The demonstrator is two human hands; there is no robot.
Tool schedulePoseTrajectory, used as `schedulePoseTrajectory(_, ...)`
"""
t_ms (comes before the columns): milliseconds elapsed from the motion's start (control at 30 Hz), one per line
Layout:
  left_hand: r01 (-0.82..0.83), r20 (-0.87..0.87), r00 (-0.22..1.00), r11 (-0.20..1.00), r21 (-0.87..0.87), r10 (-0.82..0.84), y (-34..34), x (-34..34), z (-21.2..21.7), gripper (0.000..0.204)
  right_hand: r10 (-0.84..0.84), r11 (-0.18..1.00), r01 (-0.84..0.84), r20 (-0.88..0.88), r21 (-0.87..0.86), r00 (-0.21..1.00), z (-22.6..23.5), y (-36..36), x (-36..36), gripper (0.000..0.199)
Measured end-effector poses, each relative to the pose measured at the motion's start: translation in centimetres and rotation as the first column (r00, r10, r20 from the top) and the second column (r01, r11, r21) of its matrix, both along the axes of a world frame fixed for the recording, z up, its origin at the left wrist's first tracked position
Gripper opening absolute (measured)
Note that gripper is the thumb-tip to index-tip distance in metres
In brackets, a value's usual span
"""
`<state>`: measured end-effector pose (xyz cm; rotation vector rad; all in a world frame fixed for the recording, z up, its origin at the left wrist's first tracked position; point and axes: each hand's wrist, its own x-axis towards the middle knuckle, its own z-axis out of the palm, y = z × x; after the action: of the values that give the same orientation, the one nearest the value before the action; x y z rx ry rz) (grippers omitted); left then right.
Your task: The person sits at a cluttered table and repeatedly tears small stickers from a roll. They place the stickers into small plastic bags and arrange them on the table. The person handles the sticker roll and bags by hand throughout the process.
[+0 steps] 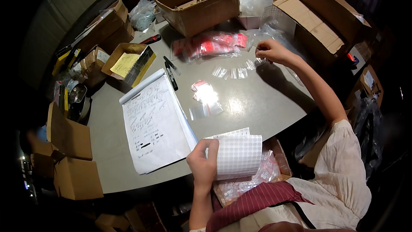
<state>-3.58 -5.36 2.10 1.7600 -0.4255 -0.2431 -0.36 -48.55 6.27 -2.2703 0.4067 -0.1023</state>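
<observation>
In my left hand (202, 160) is a folded sheet of round white stickers (238, 157), gripped between thumb and fingers at its left edge, above the table's near edge. My right hand (274, 52) reaches to the far right of the table, its fingers pinched together. It is at the right end of a row of small clear zip bags (238, 73); what the fingertips hold is too small to tell. Left of centre lies a loose pile of small clear and red bags (206, 96), partly washed out by glare. Below the sheet, a carton of small filled bags (240, 187) is partly hidden.
A handwritten notepad (148, 133) lies left, with black markers (171, 77) beside it. Bundled red-and-clear bags (210, 47) lie farther back, before an open cardboard box (210, 15). A small box with yellow paper (128, 62) and other cartons (73, 141) line the left edge.
</observation>
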Motion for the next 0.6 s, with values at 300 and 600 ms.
schedulePoseTrajectory(300, -0.015, 0.016, 1.000, 0.999, -0.049, 0.015, 0.2, -0.1, -0.2, 0.016, -0.035, 0.809, 0.006, -0.037, -0.587, 0.999, -2.0, 0.3, 1.2, 0.029)
schedulePoseTrajectory(600, -0.005, -0.003, 1.000, 0.998, -0.068, 0.005, 0.3, 0.0, -0.7, 0.015, 0.133, 0.985, -0.132, 0.008, -0.114, 0.991, -0.6, 3.9, 2.4, 0.031)
